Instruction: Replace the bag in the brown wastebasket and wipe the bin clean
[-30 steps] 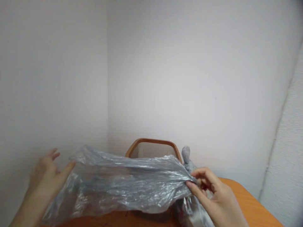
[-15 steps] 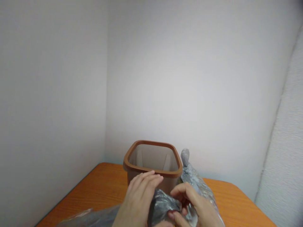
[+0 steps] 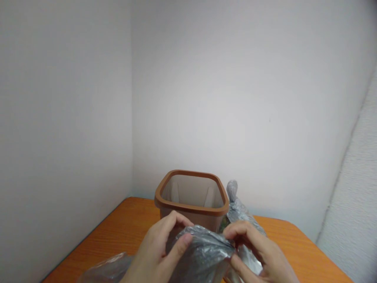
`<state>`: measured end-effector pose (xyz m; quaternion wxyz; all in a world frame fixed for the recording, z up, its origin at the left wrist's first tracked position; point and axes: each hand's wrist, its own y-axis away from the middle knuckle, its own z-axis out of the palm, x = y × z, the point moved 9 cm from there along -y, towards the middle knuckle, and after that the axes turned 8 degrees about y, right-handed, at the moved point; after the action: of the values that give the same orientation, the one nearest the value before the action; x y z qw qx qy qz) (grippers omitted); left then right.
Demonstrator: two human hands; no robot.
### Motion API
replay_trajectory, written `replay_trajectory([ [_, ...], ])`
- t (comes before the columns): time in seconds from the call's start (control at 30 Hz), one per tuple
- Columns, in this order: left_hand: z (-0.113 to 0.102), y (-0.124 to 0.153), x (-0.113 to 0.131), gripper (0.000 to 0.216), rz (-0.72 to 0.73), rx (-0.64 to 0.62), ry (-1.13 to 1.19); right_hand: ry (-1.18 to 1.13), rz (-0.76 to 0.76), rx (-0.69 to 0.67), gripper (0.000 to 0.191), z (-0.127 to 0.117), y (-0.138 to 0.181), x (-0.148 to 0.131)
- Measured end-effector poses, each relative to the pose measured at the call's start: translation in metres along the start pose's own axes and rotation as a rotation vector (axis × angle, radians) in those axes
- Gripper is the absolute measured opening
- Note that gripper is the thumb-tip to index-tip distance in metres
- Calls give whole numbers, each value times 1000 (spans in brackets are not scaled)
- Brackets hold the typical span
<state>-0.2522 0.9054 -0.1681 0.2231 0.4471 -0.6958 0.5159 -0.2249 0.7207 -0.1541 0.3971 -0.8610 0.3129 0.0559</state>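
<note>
A thin grey plastic bag [image 3: 203, 251] is stretched between my two hands in front of the bin. My left hand [image 3: 161, 247] pinches its left side between thumb and fingers. At the gathered right end of the bag, my right hand [image 3: 253, 251] grips the bunched plastic. Just behind stands a bin [image 3: 193, 209] with a brown rim and greyish-beige walls; no liner shows in it. A second grey bag [image 3: 240, 210], its top tied in a knot, stands to the right of the bin, partly hidden by my right hand.
More loose grey plastic [image 3: 107, 269] lies at the lower left, beside my left wrist. Everything rests on an orange-brown wooden table [image 3: 118, 226] with rounded corners. White walls [image 3: 203, 98] meet in a corner behind it.
My left hand has turned from lying flat over the bag to pinching it with thumb and fingers. More of the bag is spread out between the hands, and my right hand keeps its grip.
</note>
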Motion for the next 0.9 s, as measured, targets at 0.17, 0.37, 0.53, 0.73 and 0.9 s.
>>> replay_trajectory([
  [0.17, 1, -5, -8, 27, -43, -39, 155, -86, -123, 59, 17, -8, -5, -10],
  [0.37, 15, -7, -20, 17, -61, -172, 209, -134, -138, 46, 20, -11, -7, -12],
  [0.53, 47, -4, -27, 47, -126, -321, 371, -351, -90, 22, 18, -8, -3, -6],
  [0.73, 102, 9, -42, 38, -260, -635, 735, -342, -189, 91, 16, -17, 0, -11],
  [0.9, 98, 3, -57, 39, -296, -619, 676, 67, -268, 191, 34, -30, 0, -13],
])
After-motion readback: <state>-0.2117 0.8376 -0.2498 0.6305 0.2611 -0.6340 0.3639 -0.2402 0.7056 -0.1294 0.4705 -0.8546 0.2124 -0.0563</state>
